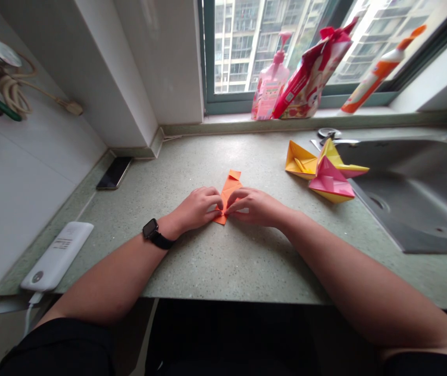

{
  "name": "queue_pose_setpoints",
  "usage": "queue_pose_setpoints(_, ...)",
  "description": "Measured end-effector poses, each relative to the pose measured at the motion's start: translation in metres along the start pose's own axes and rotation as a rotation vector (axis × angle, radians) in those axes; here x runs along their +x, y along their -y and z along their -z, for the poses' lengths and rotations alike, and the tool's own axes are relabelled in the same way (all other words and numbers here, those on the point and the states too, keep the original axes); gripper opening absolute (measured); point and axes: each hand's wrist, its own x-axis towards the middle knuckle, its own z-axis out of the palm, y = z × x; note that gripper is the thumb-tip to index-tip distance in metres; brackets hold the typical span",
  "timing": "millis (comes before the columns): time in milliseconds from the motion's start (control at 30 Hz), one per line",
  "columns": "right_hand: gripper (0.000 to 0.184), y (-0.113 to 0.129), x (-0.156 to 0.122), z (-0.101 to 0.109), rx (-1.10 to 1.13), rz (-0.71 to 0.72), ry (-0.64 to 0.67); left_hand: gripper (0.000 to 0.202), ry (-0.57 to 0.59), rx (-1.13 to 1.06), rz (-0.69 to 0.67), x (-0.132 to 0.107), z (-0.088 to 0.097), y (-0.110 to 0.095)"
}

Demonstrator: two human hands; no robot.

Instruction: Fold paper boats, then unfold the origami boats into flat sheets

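Note:
A narrow strip of folded orange paper (230,184) lies on the speckled countertop (215,266), with creases across it and a small flap at its far end. My left hand (199,209), below a black watch on the wrist, pinches the paper's left edge near its close end. From the other side, my right hand (257,206) pinches the same part, its fingertips almost meeting those of the left. The fingers hide some of the paper's lower middle.
Three folded paper boats (331,175) in yellow and pink stand beside the steel sink (411,209). On the left lie a phone (114,173) and a white power bank (57,256) with a cable. A pump bottle (269,86), a red bag (313,75) and an orange-white bottle (378,75) line the windowsill.

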Motion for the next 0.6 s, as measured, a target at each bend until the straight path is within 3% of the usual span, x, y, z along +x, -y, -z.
queue_pose_setpoints(200, 0.017, -0.001, 0.000, 0.001, -0.007, 0.000, 0.009, 0.021, 0.101, 0.060, -0.116, -0.002, 0.010, 0.002)
queue_pose_setpoints(367, 0.015, 0.001, 0.000, 0.005, 0.013, 0.002, 0.032, 0.022, 0.116, 0.150, -0.164, -0.004, 0.010, -0.001)
queue_pose_setpoints(600, 0.015, 0.001, 0.001, 0.007, 0.049, 0.006, 0.034, 0.019, 0.181, 0.277, -0.104, -0.007, 0.012, -0.014)
